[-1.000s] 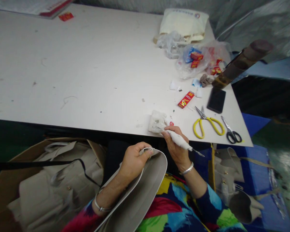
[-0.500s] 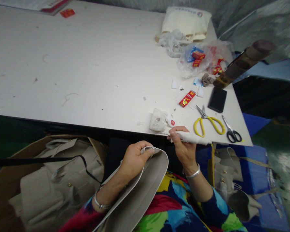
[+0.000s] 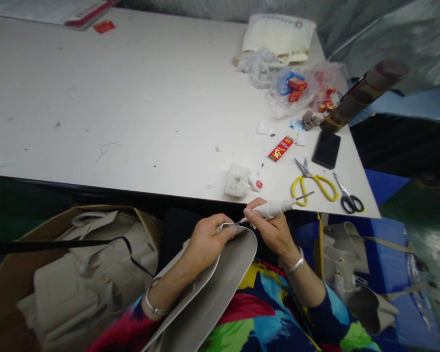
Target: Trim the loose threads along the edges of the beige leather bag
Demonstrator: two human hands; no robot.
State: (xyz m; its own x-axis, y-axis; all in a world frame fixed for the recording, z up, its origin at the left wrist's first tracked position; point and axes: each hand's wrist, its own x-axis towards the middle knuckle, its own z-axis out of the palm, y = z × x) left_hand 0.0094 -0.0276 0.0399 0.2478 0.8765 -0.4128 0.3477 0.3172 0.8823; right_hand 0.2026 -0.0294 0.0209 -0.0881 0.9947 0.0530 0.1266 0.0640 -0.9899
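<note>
Two hands work just below the near edge of the white table point(image 3: 132, 98), in the lower middle of the frame. The left hand point(image 3: 205, 239) has its fingers clamped on the rim of a grey leather panel point(image 3: 220, 283), which curves down over the lap toward the bottom of the frame. The right hand point(image 3: 273, 230) pinches a thin tool wrapped in white tape point(image 3: 273, 209); its dark tip touches the panel's rim right beside the left thumb, while its metal back end points toward the right, up over the table edge.

On the table, just above the hands, lies a crumpled white wad point(image 3: 237, 180) with a small red-marked cap point(image 3: 257, 184) beside it. Right of these are yellow-handled scissors point(image 3: 313, 183) and, near the table's right corner, black-handled scissors point(image 3: 346, 195). A black phone point(image 3: 326, 149) and a small red box point(image 3: 280, 148) lie further up, and a clear plastic bag of red and blue packets point(image 3: 304, 88) sits in the upper right. At lower left, a cardboard box point(image 3: 7, 274) holds beige bags point(image 3: 88, 264).
</note>
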